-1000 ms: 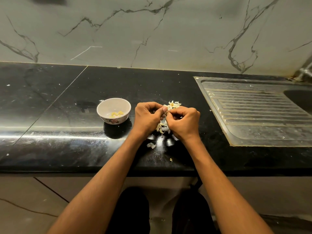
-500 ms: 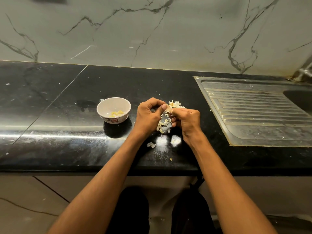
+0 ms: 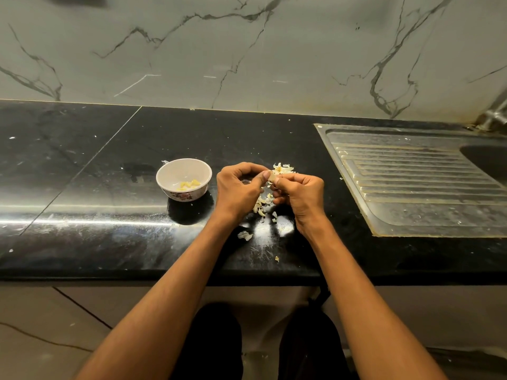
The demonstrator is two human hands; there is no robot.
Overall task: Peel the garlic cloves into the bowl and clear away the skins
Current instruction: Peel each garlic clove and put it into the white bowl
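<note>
Your left hand [image 3: 237, 187] and right hand [image 3: 300, 192] both pinch one garlic clove [image 3: 272, 177] above the skins [image 3: 262, 205] on the worktop [image 3: 109, 165], beside the bowl [image 3: 183, 178].

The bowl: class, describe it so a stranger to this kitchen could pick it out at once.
Start at the black countertop below the marbled wall. Left of the steel draining board, just beside the person's left hand, stands a small white bowl. It is the only dish there, with a flower pattern on its side and pale yellow peeled garlic cloves inside.
</note>
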